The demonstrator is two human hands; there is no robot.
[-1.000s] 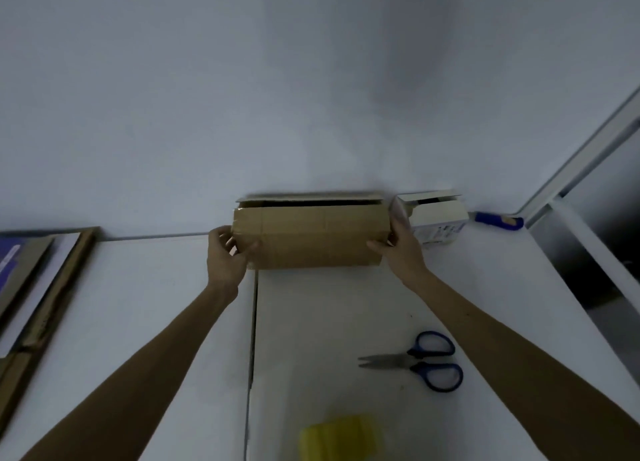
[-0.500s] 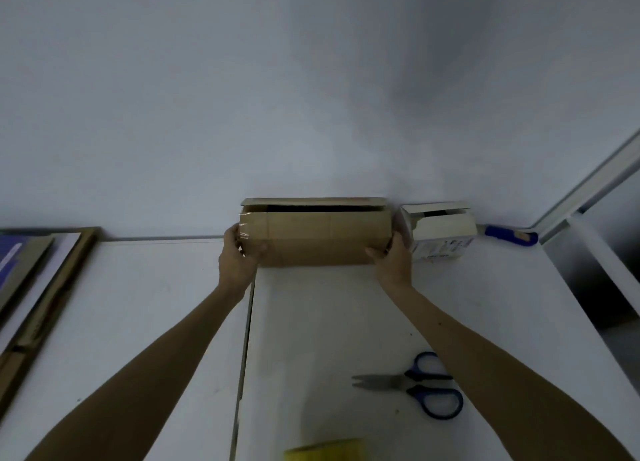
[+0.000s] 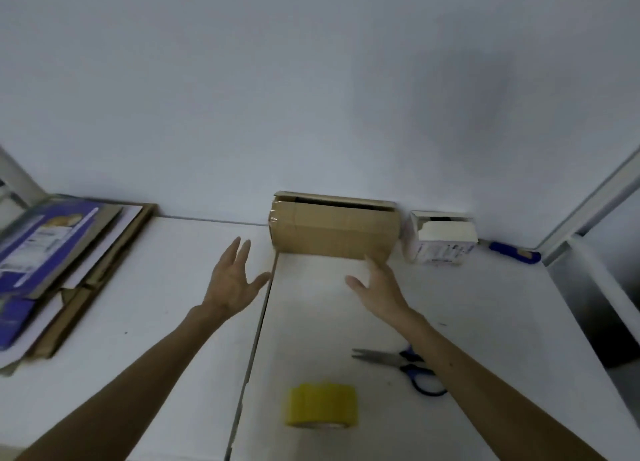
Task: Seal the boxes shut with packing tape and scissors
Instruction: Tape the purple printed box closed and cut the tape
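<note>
Right, nearest us the yellow tape roll point(image 3: 322, 405) sits on the white worktop point(image 3: 311, 325), with the closed scissors point(image 3: 398, 365) just right of it, partly under the right forearm. Both hands hover empty, left hand point(image 3: 232, 284) and right hand point(image 3: 381, 287), fingers point(image 3: 239, 252) spread, the right one's tips just by the brown box point(image 3: 332, 228) against the back wall point(image 3: 311, 79). Its top flap gapes, so I'd press that flat first, then run tape along the seam and snip. The small white box point(image 3: 441, 238) beside it gapes too. Two worktop slabs meet at a seam; flattened cardboard point(image 3: 52, 252) lies to the left.
</note>
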